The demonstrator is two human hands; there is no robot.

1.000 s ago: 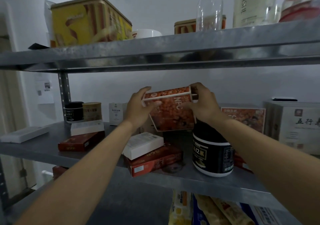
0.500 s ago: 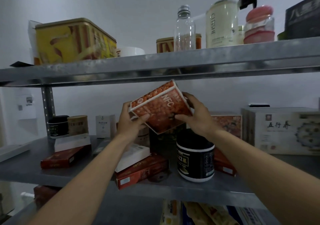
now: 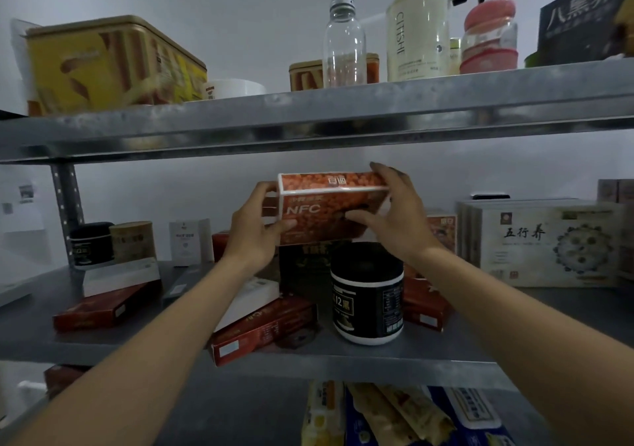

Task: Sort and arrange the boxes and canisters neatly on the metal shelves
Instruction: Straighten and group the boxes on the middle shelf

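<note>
Orange box (image 3: pixel 329 209) is level between your left hand (image 3: pixel 255 229) and right hand (image 3: pixel 394 219), both clamped on its ends, above the black canister (image 3: pixel 367 294). Lower it carelessly and you may topple that canister off the shelf (image 3: pixel 377 356).

storeroom | metal shelves (image 3: pixel 308 119) | packaged food boxes (image 3: pixel 545 243), canisters (image 3: pixel 367 294)
</note>
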